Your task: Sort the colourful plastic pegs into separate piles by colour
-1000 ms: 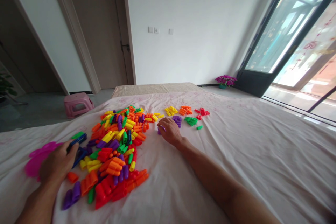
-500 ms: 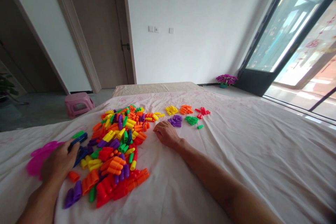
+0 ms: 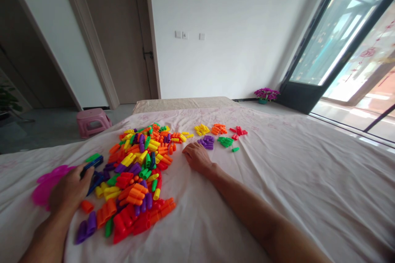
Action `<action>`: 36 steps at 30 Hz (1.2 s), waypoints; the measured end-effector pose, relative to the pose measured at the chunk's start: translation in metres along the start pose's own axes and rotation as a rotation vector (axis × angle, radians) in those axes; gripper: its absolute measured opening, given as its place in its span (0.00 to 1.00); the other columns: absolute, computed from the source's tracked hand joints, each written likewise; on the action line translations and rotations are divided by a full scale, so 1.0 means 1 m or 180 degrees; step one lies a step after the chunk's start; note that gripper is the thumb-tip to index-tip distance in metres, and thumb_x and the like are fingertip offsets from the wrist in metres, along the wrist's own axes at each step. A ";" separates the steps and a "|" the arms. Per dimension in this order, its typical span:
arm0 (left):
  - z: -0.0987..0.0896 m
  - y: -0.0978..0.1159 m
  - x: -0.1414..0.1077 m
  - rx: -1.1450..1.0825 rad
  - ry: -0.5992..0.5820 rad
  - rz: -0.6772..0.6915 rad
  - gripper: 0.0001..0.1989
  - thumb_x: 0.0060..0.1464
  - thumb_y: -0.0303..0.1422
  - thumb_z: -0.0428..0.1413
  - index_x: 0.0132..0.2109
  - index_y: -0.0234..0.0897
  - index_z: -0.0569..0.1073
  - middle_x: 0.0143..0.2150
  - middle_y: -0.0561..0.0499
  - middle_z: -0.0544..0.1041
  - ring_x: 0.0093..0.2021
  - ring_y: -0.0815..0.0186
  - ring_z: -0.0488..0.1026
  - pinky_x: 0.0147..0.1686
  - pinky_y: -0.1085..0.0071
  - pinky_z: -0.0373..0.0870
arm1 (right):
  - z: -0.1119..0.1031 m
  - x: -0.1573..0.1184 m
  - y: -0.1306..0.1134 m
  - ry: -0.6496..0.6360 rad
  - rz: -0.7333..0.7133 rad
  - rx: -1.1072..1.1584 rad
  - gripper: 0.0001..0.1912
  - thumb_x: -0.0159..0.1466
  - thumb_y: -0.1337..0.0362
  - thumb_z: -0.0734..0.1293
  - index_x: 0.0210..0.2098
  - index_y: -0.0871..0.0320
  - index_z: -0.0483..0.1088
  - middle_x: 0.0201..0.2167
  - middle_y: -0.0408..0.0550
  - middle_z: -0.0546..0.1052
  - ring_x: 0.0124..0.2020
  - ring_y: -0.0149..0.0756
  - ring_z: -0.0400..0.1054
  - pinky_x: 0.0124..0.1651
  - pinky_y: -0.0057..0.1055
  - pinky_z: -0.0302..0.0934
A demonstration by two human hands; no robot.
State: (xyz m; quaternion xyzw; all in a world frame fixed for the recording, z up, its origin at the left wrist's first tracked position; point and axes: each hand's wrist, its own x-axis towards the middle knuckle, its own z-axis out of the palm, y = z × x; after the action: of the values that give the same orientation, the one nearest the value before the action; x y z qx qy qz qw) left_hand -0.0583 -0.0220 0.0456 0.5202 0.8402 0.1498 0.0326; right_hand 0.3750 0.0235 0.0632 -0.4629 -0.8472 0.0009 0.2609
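Observation:
A large mixed pile of colourful plastic pieces [image 3: 135, 164] lies on the cloth at the left. My left hand [image 3: 70, 185] is at the pile's left edge, its thumb and fingers closed round dark blue pieces [image 3: 94, 163], beside a magenta flower-shaped item [image 3: 43, 189] that it partly covers. My right hand [image 3: 197, 157] rests on the cloth right of the pile, fingers bent down and their tips hidden. Just beyond it sit small groups: purple pieces [image 3: 207, 142], yellow pieces [image 3: 201, 130], orange pieces [image 3: 219, 129], green pieces [image 3: 225, 142] and red pieces [image 3: 239, 132].
The pale patterned cloth [image 3: 277, 164] spreads widely, with folds at the right. A pink stool [image 3: 94, 122] stands on the floor at the left. Purple flowers [image 3: 266, 93] stand by the glass door [image 3: 333, 49]. One green piece [image 3: 235, 149] lies apart from its group.
My right hand has shifted very slightly to the right. My left hand keeps its place and its hold, and the pieces lie as before.

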 end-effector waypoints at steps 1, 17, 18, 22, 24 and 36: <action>0.000 0.000 0.000 0.0002 -0.0004 0.0021 0.35 0.60 0.54 0.32 0.62 0.38 0.65 0.55 0.34 0.73 0.48 0.44 0.74 0.41 0.56 0.68 | 0.000 0.000 0.000 0.0062 0.0030 -0.0010 0.07 0.64 0.69 0.65 0.38 0.56 0.75 0.39 0.48 0.77 0.43 0.38 0.66 0.46 0.35 0.57; -0.004 0.005 -0.003 0.0086 -0.0018 -0.0077 0.36 0.60 0.53 0.32 0.62 0.38 0.65 0.54 0.35 0.74 0.47 0.45 0.75 0.39 0.58 0.68 | -0.007 -0.009 -0.062 -0.0650 -0.1780 0.1161 0.13 0.64 0.67 0.64 0.49 0.54 0.71 0.49 0.48 0.76 0.50 0.33 0.69 0.54 0.28 0.61; -0.004 0.005 -0.003 0.0093 -0.0030 -0.0083 0.36 0.60 0.54 0.32 0.61 0.38 0.66 0.54 0.35 0.74 0.47 0.46 0.75 0.38 0.58 0.68 | -0.006 -0.010 -0.067 -0.0715 -0.1828 0.1140 0.14 0.65 0.64 0.65 0.50 0.54 0.71 0.50 0.48 0.75 0.51 0.33 0.69 0.54 0.27 0.60; -0.005 0.005 -0.003 0.0081 -0.0039 -0.0063 0.35 0.60 0.53 0.33 0.61 0.38 0.67 0.54 0.34 0.74 0.46 0.46 0.75 0.38 0.58 0.68 | 0.001 -0.011 -0.079 -0.0824 -0.1701 0.0903 0.17 0.65 0.57 0.66 0.53 0.52 0.70 0.49 0.48 0.75 0.49 0.34 0.69 0.51 0.27 0.61; -0.005 0.005 -0.003 0.0049 -0.0025 -0.0060 0.35 0.60 0.53 0.33 0.61 0.38 0.67 0.54 0.34 0.74 0.46 0.46 0.75 0.39 0.57 0.68 | 0.004 -0.011 -0.080 -0.0814 -0.1635 0.0839 0.15 0.66 0.56 0.65 0.51 0.53 0.70 0.46 0.48 0.76 0.46 0.34 0.70 0.49 0.26 0.61; -0.005 0.006 -0.003 0.0031 -0.0143 -0.0158 0.38 0.59 0.55 0.31 0.63 0.38 0.64 0.56 0.34 0.73 0.49 0.43 0.74 0.42 0.55 0.69 | 0.000 -0.015 -0.079 -0.0686 -0.0582 0.0734 0.08 0.70 0.60 0.59 0.46 0.56 0.62 0.35 0.45 0.76 0.31 0.32 0.68 0.31 0.26 0.52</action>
State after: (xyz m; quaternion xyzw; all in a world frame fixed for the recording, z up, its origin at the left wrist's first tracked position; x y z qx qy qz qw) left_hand -0.0528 -0.0232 0.0523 0.5025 0.8526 0.1332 0.0527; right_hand 0.3200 -0.0332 0.0762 -0.3481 -0.9031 0.1239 0.2189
